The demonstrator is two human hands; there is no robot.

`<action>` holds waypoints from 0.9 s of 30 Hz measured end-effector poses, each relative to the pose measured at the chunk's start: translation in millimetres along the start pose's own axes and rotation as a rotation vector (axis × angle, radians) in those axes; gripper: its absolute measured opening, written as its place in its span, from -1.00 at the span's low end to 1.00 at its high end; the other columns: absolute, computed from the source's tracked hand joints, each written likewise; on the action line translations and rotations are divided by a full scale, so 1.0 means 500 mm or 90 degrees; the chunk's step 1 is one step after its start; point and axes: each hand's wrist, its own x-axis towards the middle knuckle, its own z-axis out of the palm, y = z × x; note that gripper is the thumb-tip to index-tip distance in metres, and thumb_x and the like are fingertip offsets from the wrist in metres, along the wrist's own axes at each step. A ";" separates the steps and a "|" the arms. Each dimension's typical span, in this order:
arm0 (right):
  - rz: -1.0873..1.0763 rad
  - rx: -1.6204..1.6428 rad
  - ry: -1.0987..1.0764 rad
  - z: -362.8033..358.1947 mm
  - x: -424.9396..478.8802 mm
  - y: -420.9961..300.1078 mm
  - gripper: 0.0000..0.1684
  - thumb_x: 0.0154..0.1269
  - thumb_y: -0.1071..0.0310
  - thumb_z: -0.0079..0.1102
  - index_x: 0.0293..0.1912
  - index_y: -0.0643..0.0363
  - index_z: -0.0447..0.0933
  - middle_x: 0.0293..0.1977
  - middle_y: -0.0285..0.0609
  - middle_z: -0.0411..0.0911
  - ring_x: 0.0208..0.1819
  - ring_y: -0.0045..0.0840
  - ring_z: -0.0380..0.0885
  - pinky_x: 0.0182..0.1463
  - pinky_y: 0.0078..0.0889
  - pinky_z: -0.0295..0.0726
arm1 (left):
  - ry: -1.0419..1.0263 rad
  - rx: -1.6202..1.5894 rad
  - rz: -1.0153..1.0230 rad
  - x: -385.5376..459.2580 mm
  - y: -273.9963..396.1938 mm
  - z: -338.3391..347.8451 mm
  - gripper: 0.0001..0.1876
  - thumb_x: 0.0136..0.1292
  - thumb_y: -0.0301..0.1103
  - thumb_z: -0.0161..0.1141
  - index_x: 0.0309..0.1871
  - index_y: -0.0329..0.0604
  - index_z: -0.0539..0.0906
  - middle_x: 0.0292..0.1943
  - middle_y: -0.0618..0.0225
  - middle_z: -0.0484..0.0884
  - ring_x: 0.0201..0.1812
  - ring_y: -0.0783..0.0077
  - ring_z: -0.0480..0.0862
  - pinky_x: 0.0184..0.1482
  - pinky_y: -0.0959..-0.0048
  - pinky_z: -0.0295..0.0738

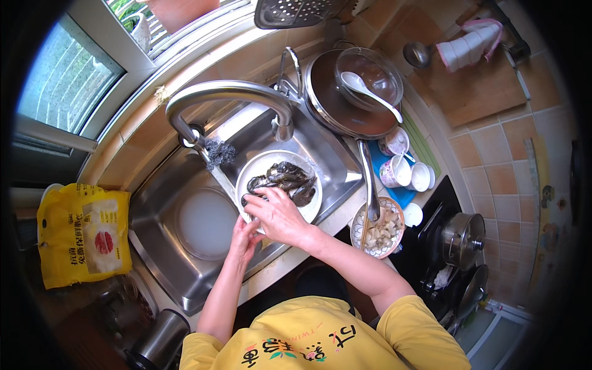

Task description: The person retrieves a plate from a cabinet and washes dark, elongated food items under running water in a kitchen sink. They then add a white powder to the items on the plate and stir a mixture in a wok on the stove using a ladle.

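A white plate is over the right sink basin and carries several dark, glossy pieces that look like fish. At the plate's near-left rim, my left hand grips the edge from below, its thumb near my right fingers. My right hand reaches across the plate with bent fingers at its left side, close to the dark pieces. Those fingertips are partly hidden, so whether they pinch anything is unclear. Above the plate hangs the spout of a steel faucet.
Cloudy water stands in a round basin in the left sink. A steel scouring pad sits on the divider. A pan handle juts over the counter toward a patterned bowl of pale food pieces. Flowered cups stand near the stove.
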 end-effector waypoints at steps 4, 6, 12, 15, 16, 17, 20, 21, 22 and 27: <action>0.044 -0.007 -0.073 -0.012 -0.079 -0.045 -0.54 0.03 0.52 0.18 0.00 0.13 0.49 0.03 -0.02 0.44 0.11 -0.18 0.40 0.20 -0.14 0.34 | -0.022 0.033 -0.010 -0.036 -0.019 -0.085 -0.52 0.22 -0.58 0.12 0.24 -0.11 0.37 -0.21 0.42 0.57 -0.36 0.60 0.63 -0.21 0.32 0.78; 0.090 0.006 -0.086 -0.013 -0.101 -0.063 -0.63 0.07 0.52 0.15 -0.06 0.10 0.48 -0.16 -0.10 0.43 -0.03 -0.25 0.43 0.12 -0.20 0.36 | 0.012 0.032 -0.015 -0.063 -0.017 -0.080 -0.52 0.19 -0.60 0.13 0.20 -0.13 0.40 -0.19 0.39 0.59 -0.36 0.61 0.63 -0.26 0.35 0.80; 0.034 0.037 -0.077 -0.010 -0.194 -0.119 -0.37 0.13 0.57 0.07 0.25 0.07 0.40 0.26 -0.07 0.38 0.32 -0.14 0.29 0.39 -0.01 0.21 | -0.007 0.072 -0.015 -0.084 -0.047 -0.156 -0.47 0.23 -0.58 0.07 0.29 -0.08 0.30 0.05 0.18 0.57 -0.02 0.25 0.68 -0.14 0.24 0.78; 0.054 0.075 -0.035 -0.029 -0.243 -0.135 -0.54 0.17 0.51 0.13 0.11 0.12 0.50 0.10 -0.09 0.51 0.12 -0.23 0.49 0.19 -0.13 0.44 | -0.014 0.005 -0.021 -0.101 -0.055 -0.138 -0.53 0.23 -0.61 0.07 0.22 -0.13 0.35 -0.03 0.21 0.60 -0.08 0.25 0.69 -0.18 0.19 0.78; 0.069 0.080 -0.023 -0.062 -0.247 -0.145 -0.58 0.17 0.50 0.14 0.07 0.13 0.52 0.05 -0.10 0.53 0.06 -0.26 0.53 0.14 -0.17 0.49 | -0.025 -0.004 -0.019 -0.097 -0.062 -0.153 -0.52 0.24 -0.62 0.04 0.24 -0.13 0.33 0.03 0.17 0.59 0.00 0.15 0.66 -0.07 0.08 0.74; 0.084 0.087 -0.012 -0.099 -0.249 -0.152 -0.61 0.18 0.48 0.15 0.04 0.14 0.54 0.01 -0.11 0.56 0.00 -0.28 0.57 0.09 -0.21 0.53 | -0.022 -0.006 -0.016 -0.100 -0.064 -0.155 -0.52 0.24 -0.62 0.04 0.25 -0.12 0.33 0.05 0.16 0.58 0.02 0.15 0.66 -0.05 0.06 0.73; 0.152 0.077 0.137 -0.221 -0.249 -0.121 -0.87 0.22 0.43 0.21 -0.21 0.17 0.62 -0.29 -0.12 0.60 -0.27 -0.30 0.62 -0.16 -0.34 0.60 | -0.019 -0.021 -0.008 -0.102 -0.065 -0.156 -0.48 0.24 -0.62 0.03 0.28 -0.08 0.31 0.12 0.13 0.56 0.08 0.12 0.63 0.03 -0.02 0.67; 0.225 0.073 0.181 -0.262 -0.253 -0.097 -0.87 0.30 0.37 0.17 -0.20 0.18 0.62 -0.34 -0.15 0.61 -0.29 -0.33 0.62 -0.21 -0.31 0.59 | -0.015 -0.013 -0.004 -0.100 -0.064 -0.162 -0.46 0.24 -0.61 0.04 0.30 -0.07 0.30 0.15 0.16 0.55 0.10 0.13 0.62 0.05 -0.01 0.66; 0.224 0.040 0.258 -0.292 -0.263 -0.044 -0.87 0.33 0.37 0.15 -0.21 0.19 0.62 -0.36 -0.12 0.61 -0.31 -0.31 0.63 -0.22 -0.35 0.58 | -0.012 -0.007 -0.002 -0.099 -0.065 -0.169 -0.45 0.24 -0.60 0.05 0.32 -0.05 0.29 0.17 0.19 0.53 0.12 0.13 0.61 0.07 0.00 0.64; 0.429 -0.159 0.349 -0.417 -0.309 0.281 -0.80 0.32 0.30 0.14 -0.11 0.15 0.55 -0.26 -0.15 0.60 -0.25 -0.34 0.59 -0.15 -0.31 0.55 | 0.007 -0.039 0.005 -0.100 -0.070 -0.152 -0.44 0.24 -0.63 0.05 0.32 -0.06 0.28 0.16 0.15 0.53 0.12 0.11 0.61 0.05 -0.04 0.66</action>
